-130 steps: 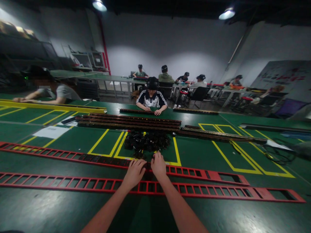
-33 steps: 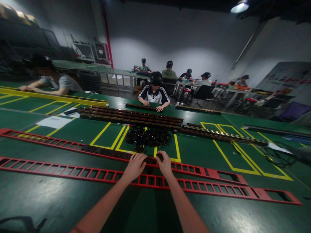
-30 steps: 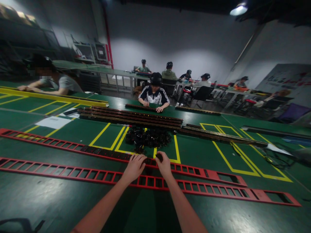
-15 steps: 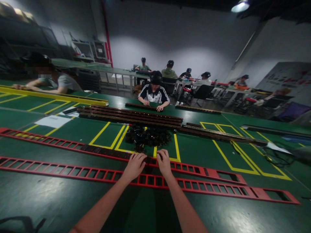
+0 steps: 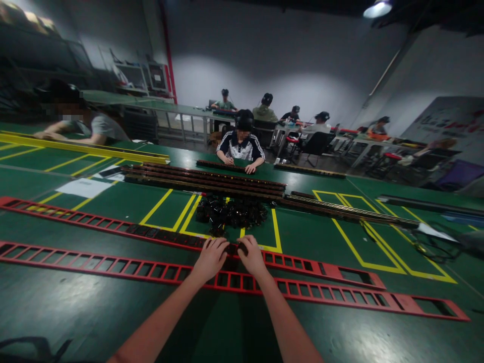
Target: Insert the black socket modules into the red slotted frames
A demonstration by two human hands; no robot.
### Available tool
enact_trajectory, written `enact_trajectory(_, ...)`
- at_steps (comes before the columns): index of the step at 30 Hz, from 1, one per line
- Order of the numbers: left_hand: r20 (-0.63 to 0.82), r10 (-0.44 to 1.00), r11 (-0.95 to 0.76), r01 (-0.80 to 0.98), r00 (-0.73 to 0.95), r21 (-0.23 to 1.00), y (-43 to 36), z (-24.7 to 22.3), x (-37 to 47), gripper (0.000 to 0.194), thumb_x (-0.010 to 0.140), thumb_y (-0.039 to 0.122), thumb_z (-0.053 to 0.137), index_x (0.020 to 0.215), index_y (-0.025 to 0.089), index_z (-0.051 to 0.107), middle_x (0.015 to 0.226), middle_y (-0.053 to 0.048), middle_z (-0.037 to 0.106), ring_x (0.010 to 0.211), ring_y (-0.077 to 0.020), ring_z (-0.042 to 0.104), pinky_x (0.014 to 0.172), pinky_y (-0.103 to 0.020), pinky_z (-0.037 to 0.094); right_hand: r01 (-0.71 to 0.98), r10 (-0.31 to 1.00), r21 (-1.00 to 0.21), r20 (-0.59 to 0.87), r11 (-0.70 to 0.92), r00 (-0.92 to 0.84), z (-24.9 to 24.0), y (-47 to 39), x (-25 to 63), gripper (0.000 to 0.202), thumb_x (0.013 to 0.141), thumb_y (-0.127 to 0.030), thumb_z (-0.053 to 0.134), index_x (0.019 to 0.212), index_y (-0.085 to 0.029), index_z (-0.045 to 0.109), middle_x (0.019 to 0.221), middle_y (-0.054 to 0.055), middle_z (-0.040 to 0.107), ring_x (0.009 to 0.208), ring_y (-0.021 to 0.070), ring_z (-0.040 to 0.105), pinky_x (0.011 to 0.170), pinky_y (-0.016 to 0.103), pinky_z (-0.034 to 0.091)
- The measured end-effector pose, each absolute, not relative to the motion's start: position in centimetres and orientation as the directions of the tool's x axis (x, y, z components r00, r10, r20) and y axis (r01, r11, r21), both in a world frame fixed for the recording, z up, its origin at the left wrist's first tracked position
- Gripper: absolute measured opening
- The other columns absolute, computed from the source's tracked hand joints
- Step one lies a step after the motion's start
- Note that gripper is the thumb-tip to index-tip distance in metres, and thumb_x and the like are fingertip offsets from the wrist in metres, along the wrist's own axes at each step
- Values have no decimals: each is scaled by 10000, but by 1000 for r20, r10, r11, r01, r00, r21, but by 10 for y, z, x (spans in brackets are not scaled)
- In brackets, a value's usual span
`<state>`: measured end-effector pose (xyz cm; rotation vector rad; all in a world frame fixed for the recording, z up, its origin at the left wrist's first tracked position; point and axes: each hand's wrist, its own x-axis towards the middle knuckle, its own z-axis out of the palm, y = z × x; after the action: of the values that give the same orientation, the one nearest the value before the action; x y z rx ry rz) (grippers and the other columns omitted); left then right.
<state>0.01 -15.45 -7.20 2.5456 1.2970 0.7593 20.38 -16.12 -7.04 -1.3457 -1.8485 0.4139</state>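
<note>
My left hand (image 5: 212,256) rests on the farther red slotted strip (image 5: 289,261), fingers bent and close together around its edge. Beside it, my right hand (image 5: 251,256) is curled over the same strip, thumb and fingers drawn in. A small dark part (image 5: 230,248) shows between the two hands; whatever the fingertips grip is mostly hidden. To the left of my hands, black parts (image 5: 162,235) fill several of the strip's slots. A second red slotted strip (image 5: 321,291) lies nearer me, under my forearms. Just beyond my hands is a heap of loose black parts (image 5: 232,212).
Behind the heap lie long dark rails (image 5: 204,179). A co-worker (image 5: 242,143) sits across the green table (image 5: 113,312), hands on another dark strip. Papers (image 5: 85,187) and a yellow rail (image 5: 83,150) are on the left, cables (image 5: 423,247) on the right.
My right hand has moved left along the strip, closer to my left hand, and its fingers have curled in. My left hand stays nearly in place.
</note>
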Motion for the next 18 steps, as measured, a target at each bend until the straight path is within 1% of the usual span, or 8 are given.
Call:
enact_trajectory(2, 363, 741, -669, 667, 565, 329, -156, -72, 1, 419, 931, 170, 478, 1337, 259, 535, 1400, -61, 551, 1352, -235, 439, 1190, -505, 232, 686, 902, -607, 393, 401, -179, -71, -161, 202, 403, 766, -60, 534, 1119, -240, 608, 1097, 72, 592, 1063, 246, 537, 966, 435, 476)
enact_trajectory(4, 345, 681, -732, 613, 646, 296, -157, -72, 1, 470, 922, 165, 493, 1380, 270, 497, 1429, -43, 537, 1377, -216, 419, 1203, -469, 223, 711, 910, -594, 381, 377, -164, -73, -161, 201, 439, 740, -42, 524, 1132, -230, 583, 1085, 69, 603, 1049, 247, 531, 951, 431, 475)
enact_trajectory(7, 316, 668, -744, 601, 674, 291, -158, -70, 2, 524, 914, 162, 498, 1423, 279, 448, 1440, -30, 528, 1371, -200, 427, 1201, -434, 243, 721, 921, -608, 374, 334, -112, -75, -160, 201, 382, 733, -47, 514, 1072, -214, 571, 1021, 65, 598, 998, 240, 534, 900, 400, 484)
enact_trajectory(11, 301, 676, -737, 621, 672, 269, -160, -66, 3, 550, 895, 134, 485, 1423, 283, 451, 1438, -41, 514, 1368, -213, 421, 1199, -452, 245, 735, 910, -583, 400, 346, -111, -75, -159, 201, 297, 730, -36, 497, 963, -203, 573, 967, 68, 596, 955, 246, 514, 858, 393, 475)
enact_trajectory(14, 290, 666, -746, 619, 687, 247, -161, -62, 3, 543, 878, 101, 476, 1389, 284, 489, 1438, -50, 502, 1373, -220, 407, 1195, -469, 252, 741, 907, -583, 411, 334, -86, -72, -160, 201, 288, 746, -30, 481, 954, -206, 576, 970, 69, 593, 945, 247, 504, 851, 393, 468)
enact_trajectory(18, 288, 664, -748, 616, 690, 249, -161, -61, 3, 439, 860, 84, 482, 1233, 282, 599, 1421, -61, 498, 1372, -232, 402, 1188, -496, 262, 721, 900, -587, 420, 369, -119, -67, -163, 201, 292, 763, -28, 477, 942, -224, 600, 1004, 64, 583, 974, 242, 503, 875, 389, 463)
